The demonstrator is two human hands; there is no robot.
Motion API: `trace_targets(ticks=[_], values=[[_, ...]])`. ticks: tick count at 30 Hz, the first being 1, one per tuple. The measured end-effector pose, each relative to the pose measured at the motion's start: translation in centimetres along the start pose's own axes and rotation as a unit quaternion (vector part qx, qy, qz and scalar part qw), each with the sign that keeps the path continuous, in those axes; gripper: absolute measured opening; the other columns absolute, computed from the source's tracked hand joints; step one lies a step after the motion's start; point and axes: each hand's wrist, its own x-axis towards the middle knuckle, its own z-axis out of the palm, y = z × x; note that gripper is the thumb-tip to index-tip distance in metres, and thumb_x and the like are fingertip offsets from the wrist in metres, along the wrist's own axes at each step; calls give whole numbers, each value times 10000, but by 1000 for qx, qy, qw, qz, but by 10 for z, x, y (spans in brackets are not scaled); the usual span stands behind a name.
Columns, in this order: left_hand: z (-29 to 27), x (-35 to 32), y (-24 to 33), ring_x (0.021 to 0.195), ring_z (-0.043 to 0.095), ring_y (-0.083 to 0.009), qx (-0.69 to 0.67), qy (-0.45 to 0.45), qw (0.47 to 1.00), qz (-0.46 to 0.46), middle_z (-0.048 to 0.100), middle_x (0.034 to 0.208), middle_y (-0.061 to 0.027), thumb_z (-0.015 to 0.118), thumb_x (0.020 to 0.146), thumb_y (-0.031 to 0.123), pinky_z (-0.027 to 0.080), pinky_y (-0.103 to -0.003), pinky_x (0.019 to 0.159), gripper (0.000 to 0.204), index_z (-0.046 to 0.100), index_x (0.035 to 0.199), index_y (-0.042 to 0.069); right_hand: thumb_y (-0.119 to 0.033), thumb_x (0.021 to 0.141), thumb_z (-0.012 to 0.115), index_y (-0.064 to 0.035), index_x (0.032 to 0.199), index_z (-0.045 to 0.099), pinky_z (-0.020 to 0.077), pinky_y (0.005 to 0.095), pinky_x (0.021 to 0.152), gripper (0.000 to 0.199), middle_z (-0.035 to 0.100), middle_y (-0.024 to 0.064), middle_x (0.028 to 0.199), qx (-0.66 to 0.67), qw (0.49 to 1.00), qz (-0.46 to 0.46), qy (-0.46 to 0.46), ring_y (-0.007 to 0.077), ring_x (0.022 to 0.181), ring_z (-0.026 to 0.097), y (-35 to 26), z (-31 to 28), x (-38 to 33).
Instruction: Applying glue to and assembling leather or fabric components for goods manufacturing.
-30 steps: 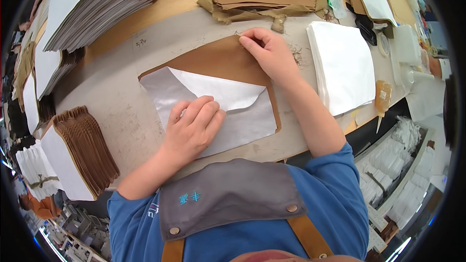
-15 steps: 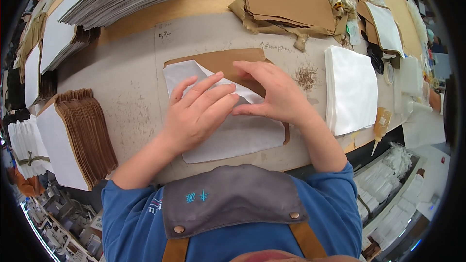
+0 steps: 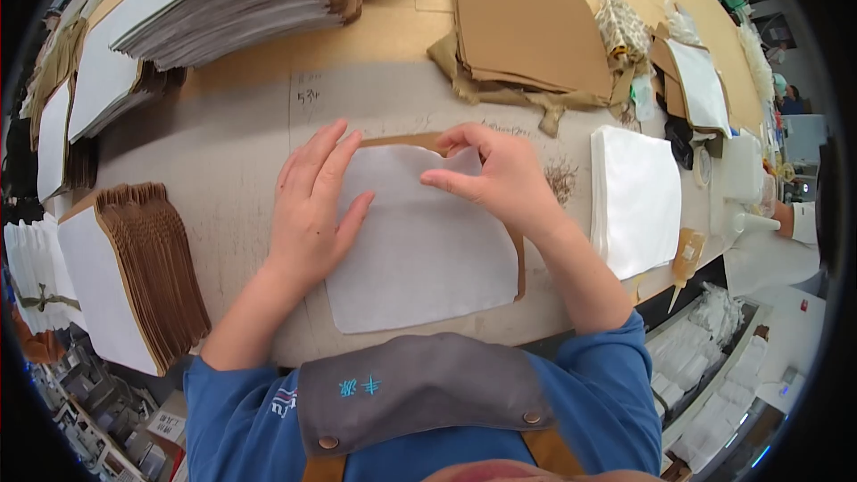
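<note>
- Blue shirt (image 3: 589, 402), its short sleeves (image 3: 616, 353) ending near the elbows
- White print (image 3: 284, 403) on the shirt, just beside the bib at 9 o'clock
- Grey apron bib (image 3: 437, 393), its upper edge bowed toward 12 o'clock
- Turquoise embroidery (image 3: 360, 386) toward the bib's 9 o'clock
- Two round metallic snaps (image 3: 532, 417), near 8 and 3 o'clock
- Tan-brown straps (image 3: 555, 453) below them
- Left hand (image 3: 308, 214) and right hand (image 3: 507, 177), both bare

At the frame's centre, the white sheet (image 3: 420, 250) looked smooth and matt; at upper right, the brown sheets (image 3: 527, 22) looked matt, the tabletop (image 3: 402, 29) wooden, the amber bottle (image 3: 687, 255) translucent plastic.
</note>
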Motion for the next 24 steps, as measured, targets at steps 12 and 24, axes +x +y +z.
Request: trace_targets(ticks=[12, 24], values=[[12, -9, -1, 1462, 416, -365, 54, -118, 991, -39, 421, 1599, -145, 751, 873, 211, 314, -513, 1204, 793, 387, 1558, 47, -128, 864, 769, -60, 928, 706, 518, 385, 706, 112, 663, 73, 892, -55, 983, -171, 28, 278, 822, 661, 12, 2, 5], [-2, 69, -9, 1055, 641, -273, -66, -123, 983, -117, 729, 1058, -65, 730, 891, 187, 443, -441, 936, 328, 698, 1204, 94, -122, 783, 704, -143, 952, 688, 500, 342, 805, 171, 691, -9, 1025, -225, 891, -393, 30, 184, 902, 656, 5, 5, -12]])
